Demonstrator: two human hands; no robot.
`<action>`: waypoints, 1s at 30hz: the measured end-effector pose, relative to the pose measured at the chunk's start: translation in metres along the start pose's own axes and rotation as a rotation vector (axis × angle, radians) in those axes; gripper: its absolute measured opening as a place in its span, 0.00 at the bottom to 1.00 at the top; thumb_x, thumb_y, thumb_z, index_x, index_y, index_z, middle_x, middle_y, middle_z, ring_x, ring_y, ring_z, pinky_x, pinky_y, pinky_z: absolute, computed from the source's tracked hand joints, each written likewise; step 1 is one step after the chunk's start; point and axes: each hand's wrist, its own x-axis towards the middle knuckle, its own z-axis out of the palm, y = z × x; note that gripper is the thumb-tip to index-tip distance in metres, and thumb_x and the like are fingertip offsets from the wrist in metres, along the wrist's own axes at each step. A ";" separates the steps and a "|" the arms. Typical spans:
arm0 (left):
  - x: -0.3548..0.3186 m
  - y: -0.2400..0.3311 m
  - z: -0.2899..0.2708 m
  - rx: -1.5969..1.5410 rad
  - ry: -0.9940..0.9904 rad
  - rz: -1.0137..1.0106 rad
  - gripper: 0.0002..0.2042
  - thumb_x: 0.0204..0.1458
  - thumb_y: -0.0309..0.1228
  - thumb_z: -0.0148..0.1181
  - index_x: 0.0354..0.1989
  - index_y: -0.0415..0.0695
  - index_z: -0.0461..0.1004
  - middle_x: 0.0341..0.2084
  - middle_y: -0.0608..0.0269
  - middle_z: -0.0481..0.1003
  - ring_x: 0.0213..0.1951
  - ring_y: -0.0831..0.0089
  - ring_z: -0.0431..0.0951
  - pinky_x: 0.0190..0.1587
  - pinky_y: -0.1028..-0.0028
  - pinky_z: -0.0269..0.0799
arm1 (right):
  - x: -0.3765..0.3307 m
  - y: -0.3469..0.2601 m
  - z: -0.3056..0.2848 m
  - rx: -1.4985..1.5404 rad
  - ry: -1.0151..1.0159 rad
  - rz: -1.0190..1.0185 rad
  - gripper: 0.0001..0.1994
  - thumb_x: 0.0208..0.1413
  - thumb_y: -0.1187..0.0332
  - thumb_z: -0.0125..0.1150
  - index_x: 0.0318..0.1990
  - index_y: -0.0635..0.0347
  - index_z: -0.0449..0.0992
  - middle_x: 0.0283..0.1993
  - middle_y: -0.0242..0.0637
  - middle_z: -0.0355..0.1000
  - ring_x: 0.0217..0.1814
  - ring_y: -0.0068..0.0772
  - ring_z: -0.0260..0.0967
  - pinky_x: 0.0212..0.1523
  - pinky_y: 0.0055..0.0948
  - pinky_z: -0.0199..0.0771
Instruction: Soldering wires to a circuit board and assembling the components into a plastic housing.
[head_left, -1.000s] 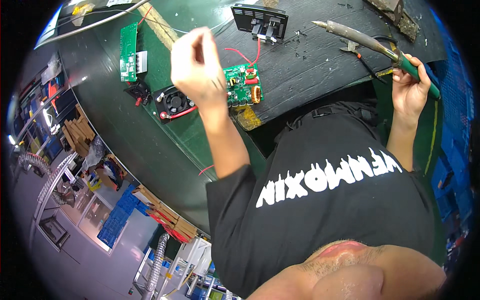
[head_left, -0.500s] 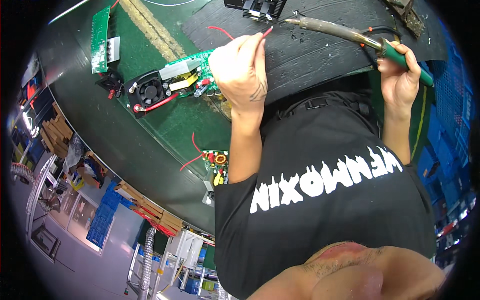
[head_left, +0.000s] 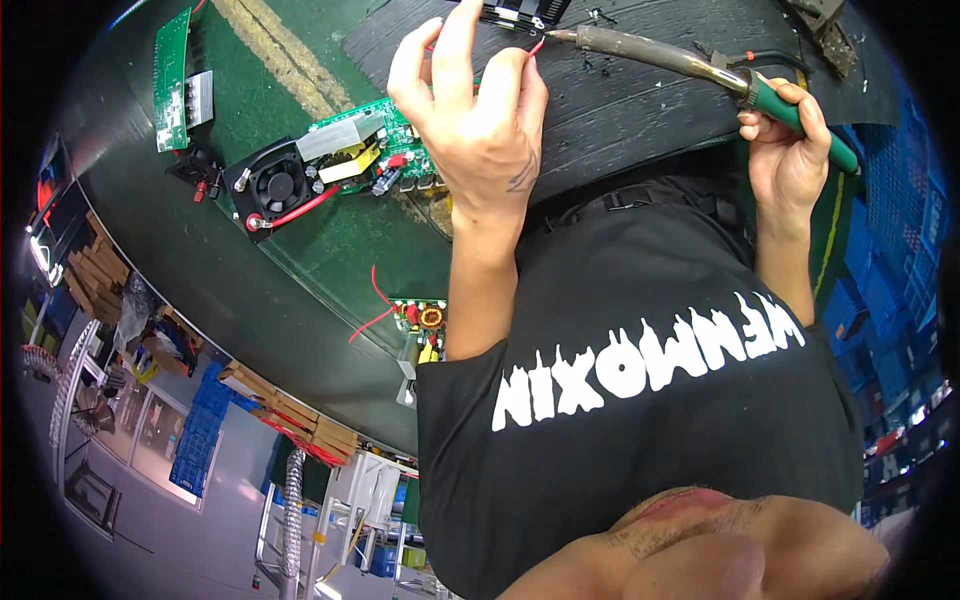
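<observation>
My left hand [head_left: 478, 120] pinches a short red wire [head_left: 535, 47] between thumb and finger, its other fingers raised and spread. My right hand [head_left: 788, 145] is wrapped around the green handle of a soldering iron [head_left: 660, 58], which points left. The iron's tip is close beside the wire's end, in front of a black finned part [head_left: 548, 10] at the top edge; whether they touch I cannot tell. Under and left of my left hand lies a green circuit board [head_left: 402, 115] with a black fan [head_left: 275, 185] at its end, partly hidden by the hand.
A black mat [head_left: 620, 120] lies on the green bench [head_left: 320, 240]. Another green board [head_left: 173, 90] with a small fan is at the far left. A smaller board [head_left: 428, 318] with red wires sits near my left elbow. A dark metal piece [head_left: 825, 40] stands far right; blue crates [head_left: 880, 270] are beyond.
The soldering iron has shifted left, its tip nearer the red wire's end. My left hand's free fingers have lifted and spread, while thumb and finger still pinch the wire. The whole view has shifted slightly.
</observation>
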 end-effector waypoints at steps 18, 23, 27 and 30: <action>0.004 0.012 -0.017 0.101 -0.140 0.036 0.09 0.37 0.19 0.65 0.30 0.41 0.75 0.48 0.54 0.75 0.46 0.55 0.70 0.51 0.63 0.62 | 0.004 0.004 0.005 -0.041 -0.054 -0.001 0.16 0.62 0.62 0.46 0.43 0.66 0.75 0.46 0.45 0.72 0.32 0.37 0.73 0.34 0.29 0.76; 0.004 0.000 0.017 -0.314 0.391 0.095 0.09 0.37 0.21 0.65 0.28 0.42 0.74 0.48 0.56 0.76 0.46 0.56 0.70 0.50 0.62 0.61 | 0.005 0.005 0.006 -0.035 -0.049 -0.011 0.16 0.62 0.62 0.47 0.43 0.66 0.74 0.45 0.44 0.73 0.32 0.37 0.73 0.35 0.29 0.76; 0.006 0.003 0.014 -0.434 0.599 0.124 0.08 0.38 0.22 0.66 0.28 0.42 0.74 0.47 0.56 0.76 0.46 0.56 0.70 0.49 0.62 0.61 | 0.006 0.006 0.006 -0.026 -0.054 -0.002 0.16 0.62 0.62 0.48 0.43 0.66 0.74 0.45 0.44 0.73 0.32 0.37 0.73 0.35 0.29 0.76; -0.003 0.011 -0.016 0.163 -0.164 0.007 0.08 0.38 0.23 0.66 0.28 0.42 0.74 0.47 0.57 0.76 0.46 0.57 0.70 0.49 0.62 0.61 | 0.007 0.007 0.005 -0.045 -0.046 0.005 0.16 0.61 0.61 0.48 0.43 0.66 0.75 0.45 0.44 0.73 0.32 0.38 0.73 0.34 0.29 0.76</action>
